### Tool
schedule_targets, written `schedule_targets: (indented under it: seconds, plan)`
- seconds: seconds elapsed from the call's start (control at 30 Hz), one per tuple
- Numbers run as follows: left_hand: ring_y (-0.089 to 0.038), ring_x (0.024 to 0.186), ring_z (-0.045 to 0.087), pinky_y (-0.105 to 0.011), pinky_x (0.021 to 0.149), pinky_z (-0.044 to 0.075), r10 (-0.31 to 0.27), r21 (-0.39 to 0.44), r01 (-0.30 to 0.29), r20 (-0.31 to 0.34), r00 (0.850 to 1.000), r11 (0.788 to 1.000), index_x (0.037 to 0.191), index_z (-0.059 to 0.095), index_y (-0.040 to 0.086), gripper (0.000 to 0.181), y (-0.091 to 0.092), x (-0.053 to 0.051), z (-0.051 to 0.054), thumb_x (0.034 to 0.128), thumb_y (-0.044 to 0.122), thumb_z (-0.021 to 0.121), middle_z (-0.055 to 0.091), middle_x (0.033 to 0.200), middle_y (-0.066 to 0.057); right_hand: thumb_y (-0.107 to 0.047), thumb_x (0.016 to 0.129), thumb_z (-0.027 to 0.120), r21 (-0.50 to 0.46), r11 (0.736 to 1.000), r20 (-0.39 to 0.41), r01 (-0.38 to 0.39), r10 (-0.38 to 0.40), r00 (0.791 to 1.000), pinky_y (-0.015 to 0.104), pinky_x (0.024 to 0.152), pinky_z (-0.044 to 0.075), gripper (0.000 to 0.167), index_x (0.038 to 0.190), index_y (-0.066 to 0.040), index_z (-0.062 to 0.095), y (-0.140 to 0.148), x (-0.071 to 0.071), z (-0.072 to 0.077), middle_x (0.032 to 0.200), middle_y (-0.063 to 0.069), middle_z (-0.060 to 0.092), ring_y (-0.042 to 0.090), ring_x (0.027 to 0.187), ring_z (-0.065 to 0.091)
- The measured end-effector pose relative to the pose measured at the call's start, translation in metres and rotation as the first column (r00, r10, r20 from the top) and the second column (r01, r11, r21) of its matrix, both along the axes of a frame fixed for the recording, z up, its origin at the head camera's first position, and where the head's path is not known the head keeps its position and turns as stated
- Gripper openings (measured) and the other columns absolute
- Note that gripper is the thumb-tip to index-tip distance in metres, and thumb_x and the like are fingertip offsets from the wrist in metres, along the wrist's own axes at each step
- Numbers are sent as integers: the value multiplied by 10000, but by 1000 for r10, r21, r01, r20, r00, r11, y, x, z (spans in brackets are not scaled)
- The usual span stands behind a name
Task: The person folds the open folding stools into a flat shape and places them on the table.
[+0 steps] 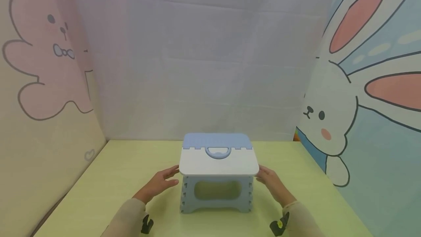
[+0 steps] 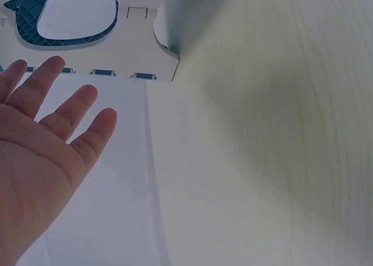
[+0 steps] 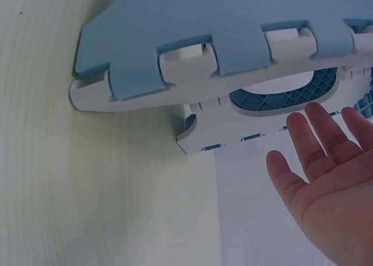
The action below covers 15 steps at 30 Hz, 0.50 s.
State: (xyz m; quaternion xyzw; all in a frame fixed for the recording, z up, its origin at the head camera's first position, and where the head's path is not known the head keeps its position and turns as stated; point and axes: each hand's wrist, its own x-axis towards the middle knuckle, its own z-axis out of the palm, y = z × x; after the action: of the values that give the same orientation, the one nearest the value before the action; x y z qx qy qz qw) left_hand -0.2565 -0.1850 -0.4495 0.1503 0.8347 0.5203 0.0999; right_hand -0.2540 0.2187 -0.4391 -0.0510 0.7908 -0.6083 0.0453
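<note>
Head view: the blue-and-white plastic folding stool stands, long side crosswise, on the pale yellow table between left hand and right hand, both similarly near, fingers extended, grasping nothing.

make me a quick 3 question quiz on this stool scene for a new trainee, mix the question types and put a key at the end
1. True or false: the folding stool lies on its side on the table.
2. Multiple choice: in the head view, the left hand and the right hand are
a) both to the left of the stool
b) at opposite ends of the stool
c) both flat on top of the stool
3. Fill in: in the head view, the near part of the seat is ____, while its far part is blue.

Key: 1. False, it stands upright; 2. b; 3. white
</note>
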Motion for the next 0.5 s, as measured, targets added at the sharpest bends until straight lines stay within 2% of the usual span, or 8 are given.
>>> schedule_targets:
  seconds: [0.27,0.5]
  plan:
    - [-479,1304,353,-618,994,343,-19,23,20,-40,999,1000,1435,341,-69,653,10,0,4,933,231,633,397,1432,-272,-213,990,440,-1,1000,13,-1,1,1000,512,1049,344,458,1348,69,479,-4,2,1,1401,225,464,389,1298,416]
    - [-452,1317,354,-595,980,374,6,40,-3,-61,998,999,1419,404,-36,641,16,-5,6,904,243,665,426,1428,-235,-248,993,453,-6,1000,21,-11,11,1000,522,1058,327,456,1337,46,506,-6,0,2,1405,203,471,383,1307,404]
